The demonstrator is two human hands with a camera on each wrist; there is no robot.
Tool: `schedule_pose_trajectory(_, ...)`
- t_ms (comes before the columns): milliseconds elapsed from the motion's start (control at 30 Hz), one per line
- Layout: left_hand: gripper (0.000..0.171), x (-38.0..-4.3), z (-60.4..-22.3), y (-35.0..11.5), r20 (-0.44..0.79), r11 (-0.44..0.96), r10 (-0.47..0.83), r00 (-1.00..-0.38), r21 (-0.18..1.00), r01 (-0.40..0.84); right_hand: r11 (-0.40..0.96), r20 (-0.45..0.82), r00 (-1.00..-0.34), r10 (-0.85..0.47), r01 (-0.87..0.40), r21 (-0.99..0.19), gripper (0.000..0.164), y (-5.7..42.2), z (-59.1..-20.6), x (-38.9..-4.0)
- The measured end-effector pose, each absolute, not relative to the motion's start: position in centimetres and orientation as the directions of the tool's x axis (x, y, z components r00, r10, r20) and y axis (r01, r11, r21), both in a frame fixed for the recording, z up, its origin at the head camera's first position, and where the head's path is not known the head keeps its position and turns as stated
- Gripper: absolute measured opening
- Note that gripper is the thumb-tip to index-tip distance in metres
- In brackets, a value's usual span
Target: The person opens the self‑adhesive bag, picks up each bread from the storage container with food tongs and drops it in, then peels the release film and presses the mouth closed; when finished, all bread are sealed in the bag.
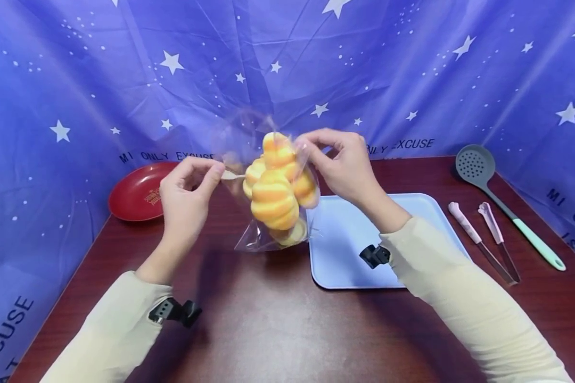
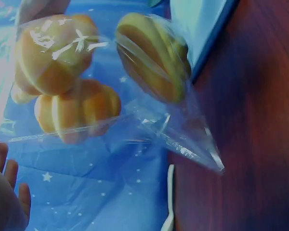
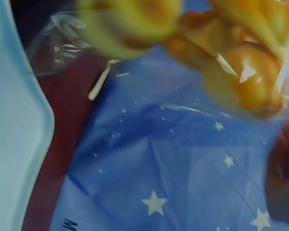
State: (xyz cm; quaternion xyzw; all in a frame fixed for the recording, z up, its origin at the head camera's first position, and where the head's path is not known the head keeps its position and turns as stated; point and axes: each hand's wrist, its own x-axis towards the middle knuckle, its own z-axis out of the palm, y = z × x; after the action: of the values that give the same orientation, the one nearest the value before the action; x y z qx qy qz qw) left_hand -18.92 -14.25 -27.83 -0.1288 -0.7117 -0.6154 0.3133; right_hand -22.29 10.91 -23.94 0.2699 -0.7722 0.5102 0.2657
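A clear plastic bag [image 1: 256,239] hangs above the table, holding several ridged yellow-orange bread rolls [image 1: 274,199]. One paler roll [image 2: 151,57] lies low in the bag, apart from the others. My left hand [image 1: 189,191] pinches the bag's left edge between thumb and fingers, where a pale strip shows at the fingertips. On the other side, my right hand [image 1: 342,162] pinches the upper right edge of the plastic. The left hand [image 2: 9,192] also shows at the lower left of the left wrist view, beside the bag.
A light blue tray [image 1: 345,266] lies right of the bag, partly under my right forearm. Farther right are tongs [image 1: 467,223] with pale pink handles and a grey slotted skimmer [image 1: 476,166] with a mint handle. A red plate [image 1: 134,194] sits at back left. Starry blue cloth [image 1: 172,63] hangs behind.
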Motion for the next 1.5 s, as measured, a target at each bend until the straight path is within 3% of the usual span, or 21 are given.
schedule_pose_trajectory(100, 0.012, -18.9, -28.1, -14.1, 0.582, 0.191, -0.224, -0.782, 0.813, 0.551, 0.344, 0.662, -0.729, -0.172, -0.674, -0.654, 0.012, 11.0, -24.1, -22.3)
schedule_pose_trajectory(200, 0.004, -19.0, -28.4, -14.2, 0.546, 0.09, -0.272, -0.792, 0.834, 0.544, 0.353, 0.653, -0.748, -0.116, -0.646, -0.677, 0.015, 11.0, -24.5, -22.6)
schedule_pose_trajectory(333, 0.015, -19.4, -28.7, -14.6, 0.473, -0.059, -0.372, -0.799, 0.847, 0.529, 0.316, 0.593, -0.805, -0.02, -0.568, -0.76, 0.017, 11.3, -25.1, -23.2)
schedule_pose_trajectory(433, 0.012, -19.7, -28.9, -15.0, 0.437, -0.118, -0.4, -0.805, 0.847, 0.518, 0.32, 0.564, -0.826, 0.01, -0.532, -0.784, 0.019, 11.4, -25.6, -23.6)
schedule_pose_trajectory(600, 0.003, -19.7, -28.9, -15.3, 0.479, -0.153, -0.319, -0.818, 0.826, 0.543, 0.298, 0.559, -0.829, -0.01, -0.536, -0.79, 0.021, 11.5, -25.9, -23.9)
schedule_pose_trajectory(800, 0.007, -19.0, -28.5, -15.2, 0.55, -0.15, -0.164, -0.819, 0.806, 0.572, 0.292, 0.587, -0.804, -0.092, -0.586, -0.756, 0.019, 12.0, -25.3, -23.5)
schedule_pose_trajectory(967, 0.008, -18.9, -28.8, -15.1, 0.553, -0.146, -0.157, -0.818, 0.806, 0.573, 0.295, 0.607, -0.786, -0.117, -0.611, -0.734, 0.017, 11.8, -25.3, -23.2)
schedule_pose_trajectory(1233, 0.01, -18.7, -30.5, -15.1, 0.485, -0.09, -0.144, -0.863, 0.862, 0.499, 0.414, 0.447, -0.869, -0.211, -0.494, -0.764, 0.021, 12.0, -27.1, -23.1)
schedule_pose_trajectory(1500, 0.01, -18.5, -30.9, -15.1, 0.481, -0.138, -0.126, -0.868, 0.858, 0.495, 0.312, 0.346, -0.889, -0.3, -0.434, -0.845, 0.026, 11.9, -28.3, -23.1)
